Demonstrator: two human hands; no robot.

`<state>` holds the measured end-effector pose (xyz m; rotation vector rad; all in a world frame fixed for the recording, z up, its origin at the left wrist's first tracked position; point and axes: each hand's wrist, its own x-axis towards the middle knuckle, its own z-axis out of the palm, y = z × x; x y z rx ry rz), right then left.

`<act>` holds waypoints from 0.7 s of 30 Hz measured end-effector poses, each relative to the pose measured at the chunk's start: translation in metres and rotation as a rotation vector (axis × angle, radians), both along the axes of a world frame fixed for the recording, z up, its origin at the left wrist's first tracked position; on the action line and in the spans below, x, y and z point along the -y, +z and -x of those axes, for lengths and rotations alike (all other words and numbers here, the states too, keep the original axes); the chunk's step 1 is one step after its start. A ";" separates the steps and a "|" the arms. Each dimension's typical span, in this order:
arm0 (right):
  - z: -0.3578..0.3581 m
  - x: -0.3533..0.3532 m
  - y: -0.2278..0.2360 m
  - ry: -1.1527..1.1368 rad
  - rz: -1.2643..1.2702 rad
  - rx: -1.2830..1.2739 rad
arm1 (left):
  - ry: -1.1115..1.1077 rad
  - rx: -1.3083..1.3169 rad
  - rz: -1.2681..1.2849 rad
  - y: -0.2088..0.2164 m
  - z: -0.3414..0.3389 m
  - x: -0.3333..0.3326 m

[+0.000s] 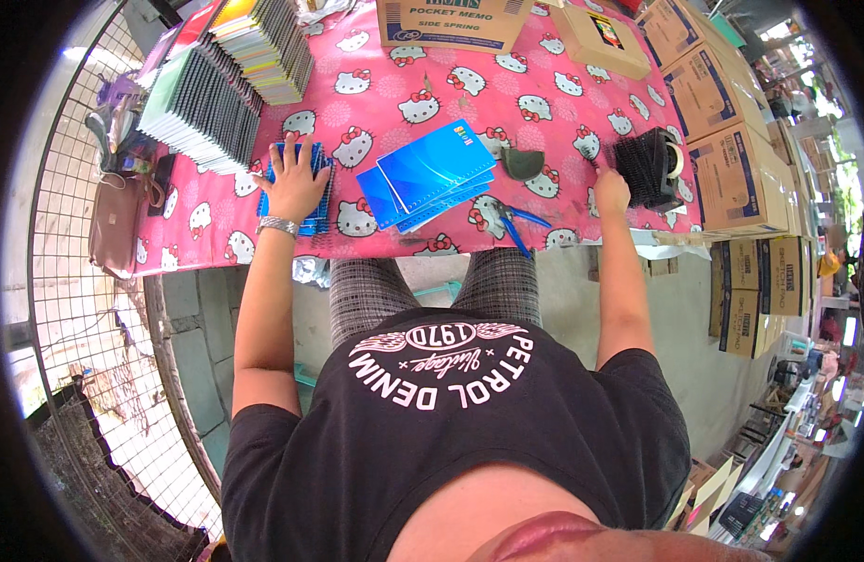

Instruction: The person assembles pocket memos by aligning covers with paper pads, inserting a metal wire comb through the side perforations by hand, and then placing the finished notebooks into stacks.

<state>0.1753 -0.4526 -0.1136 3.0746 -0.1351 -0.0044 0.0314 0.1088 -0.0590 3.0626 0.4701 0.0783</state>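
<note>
Notebooks are being handled at a tabletop (385, 112) covered with a pink cartoon-cat cloth. The left hand (294, 181) lies flat, fingers spread and released, on a small stack of blue notebooks (312, 192) near the front-left edge of the tabletop; it presses on the stack and grips nothing. The right hand (611, 191) rests at the front-right, touching the near side of a block of black spiral bindings (646, 164); whether its fingers are closed on a binding cannot be told from this view.

Judged step: covers and bindings are being matched up, one hand steadying the blue stack while the other reaches the black block. The next move would call for a firm pinch on one binding and a lift clear of its neighbours.

Between the hands, a fan of loose blue covers (430, 173) lies at the middle of the tabletop. Just to its right sit a dark rounded piece (523, 164) and blue-handled pliers (513, 222) at the front edge. A roll of tape (674, 159) stands against the black block.

Packages: a brown carton with a blue-printed label (451, 21) stands at the far edge; a smaller flat box (599, 37) lies to its right. Stacked brown cartons with blue panels (732, 159) rise beside the tabletop on the right. Tall rows of finished notebooks (221, 89), dark and multicoloured, fill the far-left corner.
</note>
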 end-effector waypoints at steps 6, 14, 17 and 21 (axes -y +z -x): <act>0.002 -0.014 0.035 0.168 -0.049 0.453 | -0.590 0.546 0.237 0.106 0.009 0.114; 0.060 -0.128 0.129 0.575 -0.747 0.437 | -0.812 0.178 0.035 0.107 0.035 0.157; 0.091 -0.167 0.160 0.698 -1.011 0.302 | -0.812 0.101 0.170 0.129 0.029 0.139; 0.095 -0.190 0.162 0.647 -1.088 0.204 | -0.697 0.324 0.098 0.139 0.005 0.135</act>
